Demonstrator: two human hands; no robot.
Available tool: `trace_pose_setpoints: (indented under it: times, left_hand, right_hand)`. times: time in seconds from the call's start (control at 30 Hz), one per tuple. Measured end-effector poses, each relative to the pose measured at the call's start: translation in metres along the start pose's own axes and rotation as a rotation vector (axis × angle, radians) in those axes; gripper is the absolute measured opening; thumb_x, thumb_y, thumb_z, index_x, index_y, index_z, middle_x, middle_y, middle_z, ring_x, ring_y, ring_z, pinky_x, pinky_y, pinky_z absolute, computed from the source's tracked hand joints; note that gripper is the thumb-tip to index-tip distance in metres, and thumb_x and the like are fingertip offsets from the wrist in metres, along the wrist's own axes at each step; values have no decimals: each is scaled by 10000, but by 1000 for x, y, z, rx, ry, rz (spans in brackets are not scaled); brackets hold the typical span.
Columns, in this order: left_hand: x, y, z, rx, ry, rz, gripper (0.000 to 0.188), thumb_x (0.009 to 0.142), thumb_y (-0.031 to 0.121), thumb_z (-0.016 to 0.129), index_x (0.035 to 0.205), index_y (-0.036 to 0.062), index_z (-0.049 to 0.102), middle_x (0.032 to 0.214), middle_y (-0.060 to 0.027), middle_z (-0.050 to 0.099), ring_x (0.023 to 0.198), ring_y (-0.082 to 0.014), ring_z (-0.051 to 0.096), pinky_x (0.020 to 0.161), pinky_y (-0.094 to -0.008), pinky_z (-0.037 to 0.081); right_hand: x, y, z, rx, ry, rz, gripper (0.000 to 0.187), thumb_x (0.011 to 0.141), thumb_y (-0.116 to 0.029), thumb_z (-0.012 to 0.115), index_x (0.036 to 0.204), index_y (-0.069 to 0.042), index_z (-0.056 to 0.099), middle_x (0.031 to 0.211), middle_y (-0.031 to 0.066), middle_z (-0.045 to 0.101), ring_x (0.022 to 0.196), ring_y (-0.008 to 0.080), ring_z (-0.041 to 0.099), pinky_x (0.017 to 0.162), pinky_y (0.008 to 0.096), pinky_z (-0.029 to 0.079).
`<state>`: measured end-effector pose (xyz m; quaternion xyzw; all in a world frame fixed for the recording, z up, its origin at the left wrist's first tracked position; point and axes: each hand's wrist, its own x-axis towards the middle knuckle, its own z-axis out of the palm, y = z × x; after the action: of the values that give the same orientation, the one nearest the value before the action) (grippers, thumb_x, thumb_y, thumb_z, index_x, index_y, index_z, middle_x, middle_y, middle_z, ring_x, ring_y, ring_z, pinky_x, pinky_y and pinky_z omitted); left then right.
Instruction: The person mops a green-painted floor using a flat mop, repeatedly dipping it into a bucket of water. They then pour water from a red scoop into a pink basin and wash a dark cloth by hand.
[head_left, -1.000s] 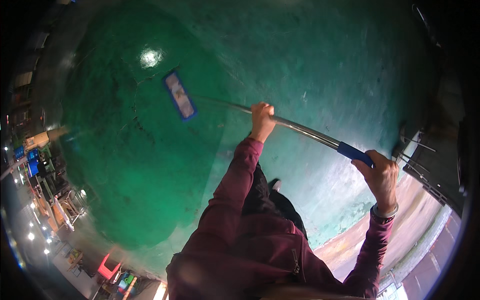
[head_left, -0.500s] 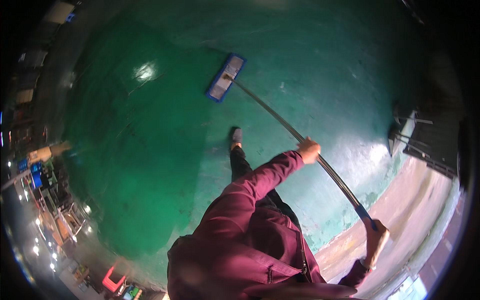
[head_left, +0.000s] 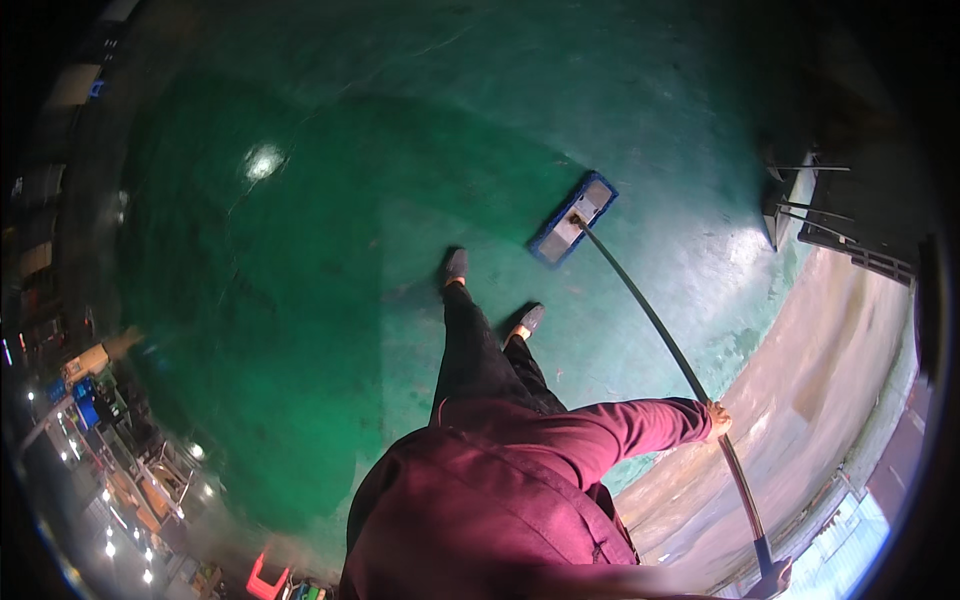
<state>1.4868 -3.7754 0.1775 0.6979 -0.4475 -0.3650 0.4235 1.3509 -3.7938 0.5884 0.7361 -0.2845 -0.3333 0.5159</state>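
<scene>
I stand on a shiny green floor [head_left: 300, 300] and hold a flat mop. Its blue-framed head with a pale pad [head_left: 572, 230] lies on the floor, just right of my two shoes [head_left: 456, 266]. The long dark handle [head_left: 650, 315] runs down to the right. My left hand [head_left: 716, 420], in a maroon sleeve, grips the handle partway along. My right hand [head_left: 775, 578] holds the blue grip at the handle's end, at the lower right rim, and is only partly visible.
A dark metal frame [head_left: 810, 210] stands at the right where the green floor meets a pale concrete strip [head_left: 840, 380]. Cluttered shelves and small lights [head_left: 90, 400] line the left rim. A red crate [head_left: 262, 578] sits at the bottom.
The mop head has swept from the upper left across the floor to the right, near my feet. Both hands moved down and to the right along with the handle.
</scene>
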Motion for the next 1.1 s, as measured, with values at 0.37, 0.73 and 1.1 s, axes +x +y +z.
trace_pose_setpoints:
  times: [0.37, 0.73, 1.1]
  left_hand:
    - [-180, -213, -160, 63, 441, -314, 29, 604, 64, 617, 619, 60, 641, 673, -161, 621, 726, -340, 598, 580, -439, 494]
    - [-480, -469, -374, 344, 918, -719, 98, 613, 57, 650, 685, 119, 625, 978, -103, 579, 1039, -307, 492, 784, -420, 471]
    - [-222, -416, -353, 459, 1055, 0, 246, 495, 16, 688, 584, 107, 478, 769, -44, 585, 841, -252, 545, 713, -368, 370]
  right_hand:
    - [106, -222, -79, 1677, 16, -182, 374, 927, -267, 510, 743, 57, 542, 617, -18, 395, 593, 94, 340, 523, 272, 299]
    - [-10, -509, -392, 1444, 338, -1107, 328, 768, -332, 678, 719, -65, 495, 513, 134, 532, 479, 353, 556, 455, 401, 434]
    - [135, -394, -290, 1364, 377, -764, 288, 772, -282, 684, 732, -60, 505, 593, 117, 553, 525, 312, 555, 469, 373, 405]
